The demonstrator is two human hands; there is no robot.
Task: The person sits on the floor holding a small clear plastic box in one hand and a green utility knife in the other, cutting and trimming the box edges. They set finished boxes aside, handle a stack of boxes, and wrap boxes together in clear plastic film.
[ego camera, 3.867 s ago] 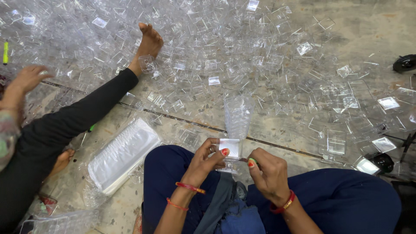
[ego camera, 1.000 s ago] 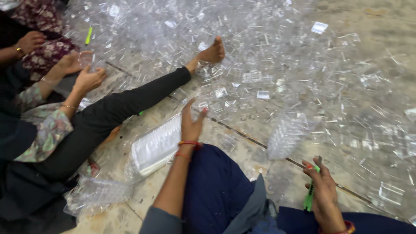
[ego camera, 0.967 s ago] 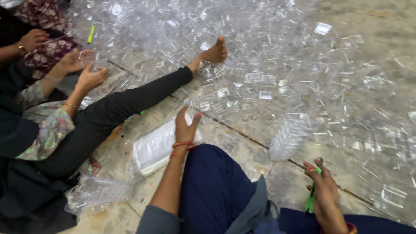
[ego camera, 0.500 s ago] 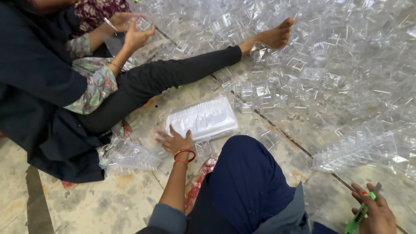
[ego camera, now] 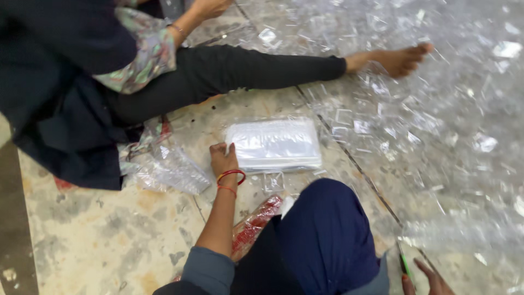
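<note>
My left hand [ego camera: 224, 159], with red bangles at the wrist, lies on the stone floor with bent fingers gripping the near left corner of a flat pack of clear plastic bags [ego camera: 275, 143]. My right hand [ego camera: 428, 279] shows only partly at the bottom edge, closed on a thin green-handled tool [ego camera: 404, 265]. A long clear sleeve of stacked plastic pieces [ego camera: 464, 232] lies just beyond that hand. My knee in blue trousers [ego camera: 322, 235] sits between my two hands.
Another person sits at the left, with a black-trousered leg [ego camera: 245, 68] stretched across the floor and a bare foot [ego camera: 398, 57] in the heap of clear plastic pieces [ego camera: 436, 114]. A crumpled clear bag [ego camera: 164, 166] and a red-printed wrapper [ego camera: 254, 224] lie near my left arm.
My view has swung left and down. My left hand has moved from the flat floor up to the corner of the bag pack. My right hand has dropped almost out of view.
</note>
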